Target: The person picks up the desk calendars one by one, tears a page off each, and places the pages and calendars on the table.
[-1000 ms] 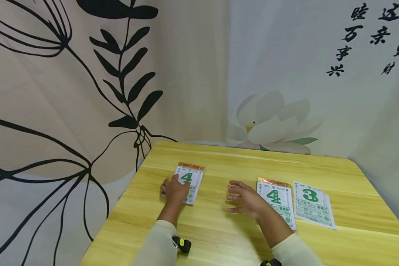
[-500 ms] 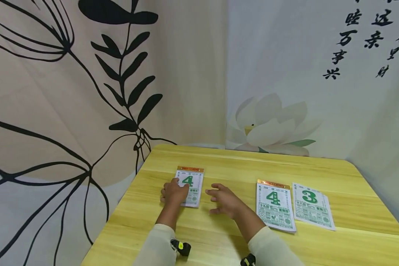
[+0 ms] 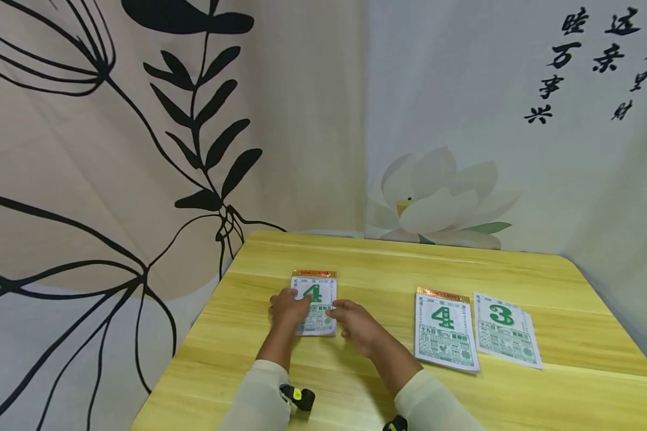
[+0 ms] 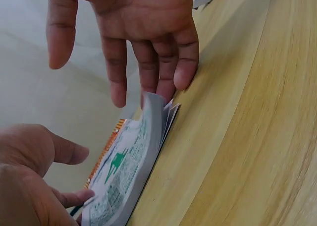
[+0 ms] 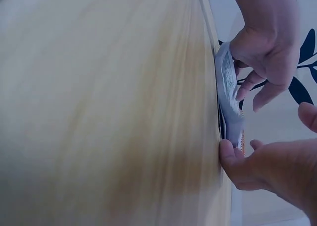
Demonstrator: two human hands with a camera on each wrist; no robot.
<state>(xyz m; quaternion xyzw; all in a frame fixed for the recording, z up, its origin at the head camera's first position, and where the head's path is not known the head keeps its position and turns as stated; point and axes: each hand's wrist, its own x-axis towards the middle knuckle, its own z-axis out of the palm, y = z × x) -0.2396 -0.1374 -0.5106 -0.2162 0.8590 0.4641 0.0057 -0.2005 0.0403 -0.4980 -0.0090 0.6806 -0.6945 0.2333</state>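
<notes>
A tear-off calendar with a green 4 and a reddish-gold top strip lies at the left of the table. My left hand rests along its left side, thumb reaching over the page. From the right, my right hand meets the other edge with outstretched fingers. In the left wrist view, the right hand touches the end of the calendar, where the thick block of sheets bows upward and loose sheets fan out beneath. The left hand touches the page with one fingertip. In the right wrist view, both hands flank the bent calendar.
A second calendar, also showing a green 4, lies on the right of the yellow wood table. Beside it lie loose calendar sheets, the top one marked 3. Printed curtains hang behind the table.
My right hand has moved left from beside the second calendar to the right edge of the left one. The left calendar has shifted slightly right together with my left hand.
</notes>
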